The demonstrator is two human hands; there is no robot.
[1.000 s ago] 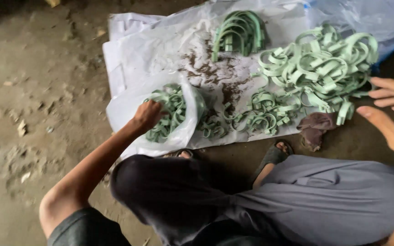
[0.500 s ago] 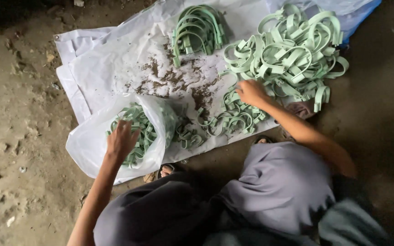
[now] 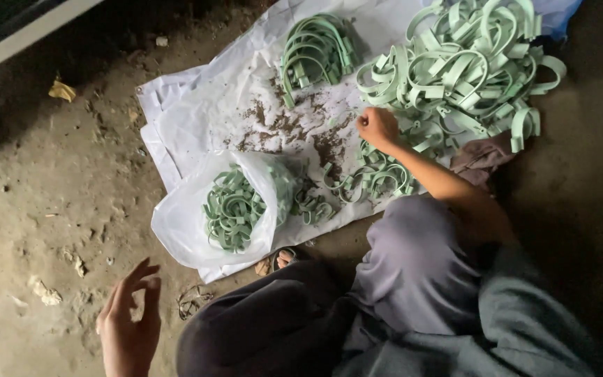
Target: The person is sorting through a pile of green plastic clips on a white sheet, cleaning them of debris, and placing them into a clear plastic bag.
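Observation:
My left hand (image 3: 130, 324) hovers open, fingers apart, over the dirt floor at the lower left, holding nothing; the white plastic bag (image 3: 183, 234) of pale green bands (image 3: 235, 209) lies just above it. My right hand (image 3: 378, 128) rests as a closed fist on the white plastic sheet (image 3: 190, 119), at the left edge of a big loose pile of green bands (image 3: 469, 63). Whether it grips a band cannot be seen. A smaller cluster of bands (image 3: 375, 174) lies under my right forearm.
A neat stack of arched green bands (image 3: 315, 45) sits at the sheet's far side, with brown crumbs (image 3: 294, 126) scattered mid-sheet. A brown cloth (image 3: 479, 157) lies by my right arm. My knees and a sandalled foot (image 3: 280, 262) fill the bottom. A pale beam (image 3: 22, 38) crosses the top left.
My left hand has let go of the bag and pulled back down to the lower left, now open. My right hand has moved up the sheet toward the big pile.

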